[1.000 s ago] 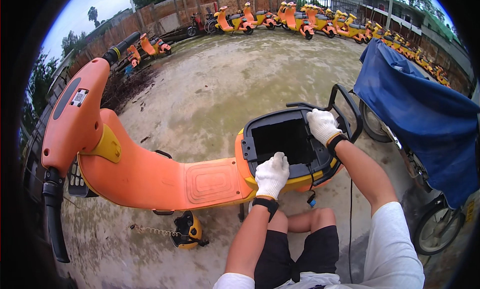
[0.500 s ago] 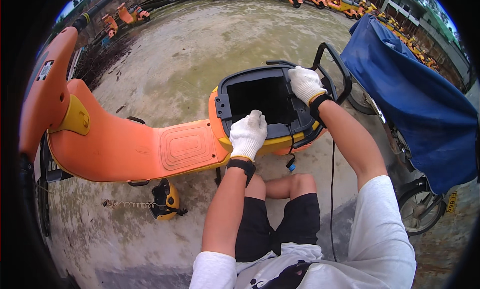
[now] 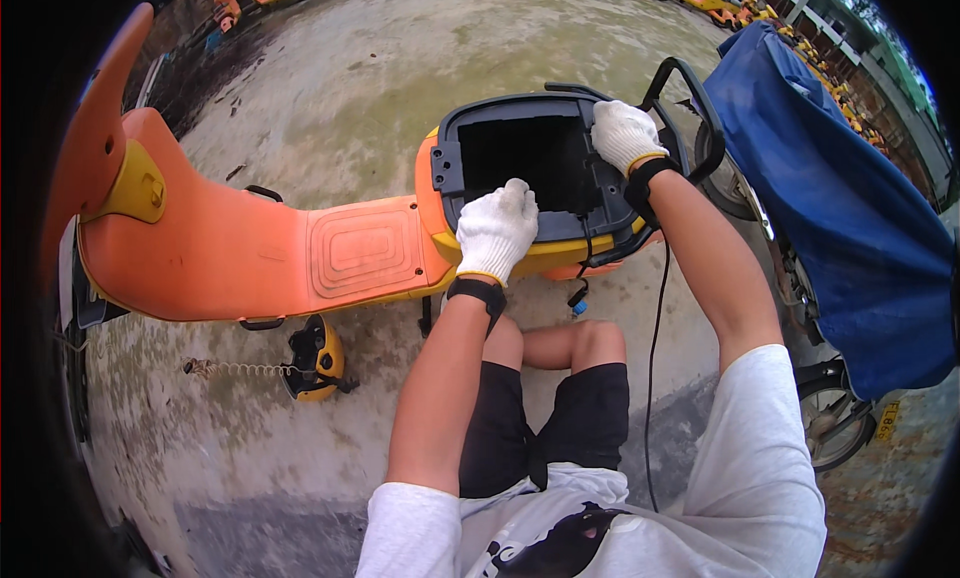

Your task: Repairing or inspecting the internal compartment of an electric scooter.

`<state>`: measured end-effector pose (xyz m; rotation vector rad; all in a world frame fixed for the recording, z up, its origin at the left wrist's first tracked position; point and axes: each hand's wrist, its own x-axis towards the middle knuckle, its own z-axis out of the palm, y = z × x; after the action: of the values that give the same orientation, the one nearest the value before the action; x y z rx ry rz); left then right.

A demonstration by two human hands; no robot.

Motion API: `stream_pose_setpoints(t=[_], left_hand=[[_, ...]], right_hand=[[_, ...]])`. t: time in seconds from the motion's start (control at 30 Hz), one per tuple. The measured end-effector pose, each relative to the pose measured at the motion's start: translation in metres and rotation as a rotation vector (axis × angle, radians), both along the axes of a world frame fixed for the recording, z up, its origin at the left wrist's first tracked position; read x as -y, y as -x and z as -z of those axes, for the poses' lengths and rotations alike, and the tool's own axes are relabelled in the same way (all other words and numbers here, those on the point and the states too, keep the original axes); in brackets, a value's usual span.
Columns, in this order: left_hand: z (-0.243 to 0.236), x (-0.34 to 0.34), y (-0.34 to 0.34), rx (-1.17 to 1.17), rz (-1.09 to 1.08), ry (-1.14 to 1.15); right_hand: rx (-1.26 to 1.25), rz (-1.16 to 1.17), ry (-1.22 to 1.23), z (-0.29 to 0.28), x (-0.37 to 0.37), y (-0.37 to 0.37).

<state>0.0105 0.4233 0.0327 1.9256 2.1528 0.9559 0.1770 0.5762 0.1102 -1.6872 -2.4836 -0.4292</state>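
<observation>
1. Two hands in white knitted work gloves rest on the rear of an orange plastic electric scooter with yellow trim, which stands across the concrete ground from nine o'clock to two o'clock
2. Its seat is off, so the open black rectangular battery compartment shows at about one o'clock from the picture's middle
3. The left hand lies on the near rim of that compartment, fingers curled loosely over the edge; its grip holds nothing that can be made out
4. The right hand presses on the far right corner of the compartment, beside the black tubular rear grab rail; whether its grip closes on anything I cannot tell
5. One thin black cable hangs from the compartment's right side down toward six o'clock, past the person's bare knees
6. At eight o'clock a yellow and black helmet lies on the ground under the footboard, joined to a coiled cord
7. At three o'clock stands a cart covered with blue cloth, with a wheel below it
</observation>
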Motion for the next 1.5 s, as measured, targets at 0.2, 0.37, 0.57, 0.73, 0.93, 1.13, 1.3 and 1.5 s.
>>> stream_pose_setpoints(t=[0.2,0.37,0.57,0.73,0.93,1.13,1.3,1.5], left_hand=[[-0.004,0.001,-0.002,-0.004,-0.007,0.022],[-0.004,0.000,-0.001,-0.013,0.003,0.047],[-0.006,0.000,-0.001,0.003,-0.005,0.061],[-0.007,0.000,-0.002,-0.012,-0.001,0.105],[-0.002,-0.001,0.000,0.013,0.021,0.098],[0.000,-0.003,0.002,0.003,0.038,0.036],[0.001,-0.002,0.002,0.044,0.040,0.022],[0.000,-0.003,0.001,0.054,0.057,0.032]], right_hand=[[-0.011,-0.114,-0.054,0.008,0.000,-0.014],[0.040,-0.072,-0.069,0.007,-0.005,-0.006],[0.017,0.027,0.043,0.002,-0.010,0.001],[-0.004,-0.035,0.070,-0.005,-0.011,-0.008],[0.082,-0.066,0.019,-0.004,-0.004,-0.008],[0.028,0.079,0.100,-0.005,-0.012,0.004],[-0.005,0.014,0.151,-0.009,-0.020,-0.004],[0.047,-0.185,0.014,-0.005,-0.016,-0.019]])
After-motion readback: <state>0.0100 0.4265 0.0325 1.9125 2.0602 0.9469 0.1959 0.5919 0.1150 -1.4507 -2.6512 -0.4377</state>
